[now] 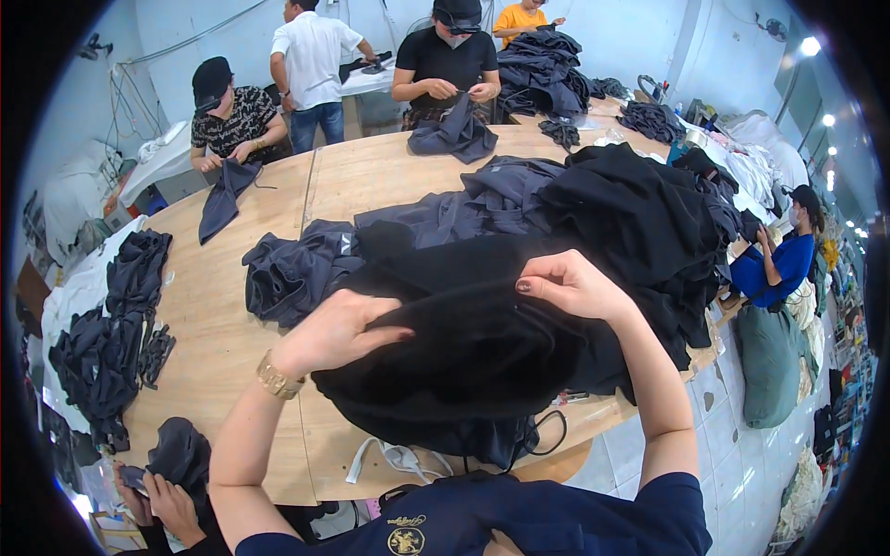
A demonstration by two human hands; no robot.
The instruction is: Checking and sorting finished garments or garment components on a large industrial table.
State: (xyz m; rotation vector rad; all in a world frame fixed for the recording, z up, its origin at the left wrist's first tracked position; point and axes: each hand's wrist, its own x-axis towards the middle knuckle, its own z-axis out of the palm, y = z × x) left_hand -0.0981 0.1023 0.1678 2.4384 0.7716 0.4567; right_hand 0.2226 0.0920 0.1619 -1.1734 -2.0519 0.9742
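Note:
A black garment (454, 361) hangs between my two hands above the near edge of the table. My left hand (348, 334) pinches its upper edge on the left, with a gold watch on that wrist. On the right, my right hand (570, 285) grips the same edge between thumb and fingers. The cloth bunches and drapes down toward me, and its lower part is in shadow. Just beyond it, a heap of black and dark grey garments (640, 204) spreads over the table and partly touches the held cloth.
The wooden table (218, 287) carries dark garment piles at the left (102, 343). White straps (399, 459) lie by the near edge. Across the table, co-workers (450, 79) handle dark garments; another person's hands (167, 505) hold dark cloth at lower left. A green sack (772, 366) stands on the right floor.

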